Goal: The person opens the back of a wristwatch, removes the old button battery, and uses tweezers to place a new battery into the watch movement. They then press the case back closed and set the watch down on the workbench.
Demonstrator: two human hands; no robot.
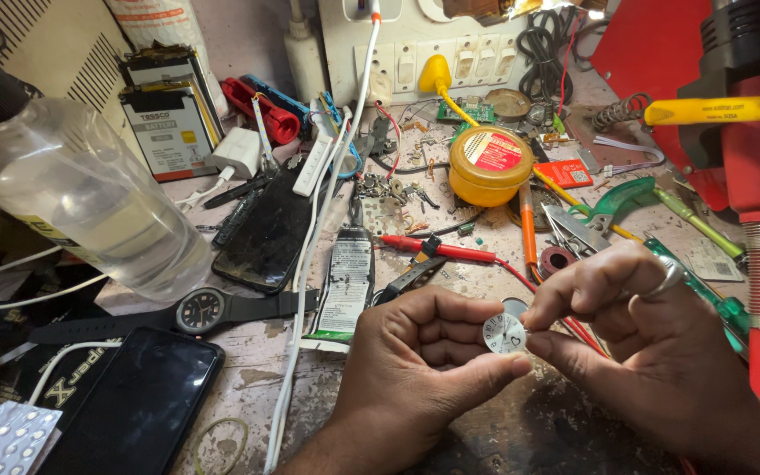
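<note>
Left hand and right hand pinch a small round silver watch part between fingertips, near the table's front edge.

Counter: I see a worn, stained counter, brown and grey, scratched in many spots.
Wall: a pale wall at the back holds a white switch board with plugs in it.
Light: I see a bright glow at the top.
</note>
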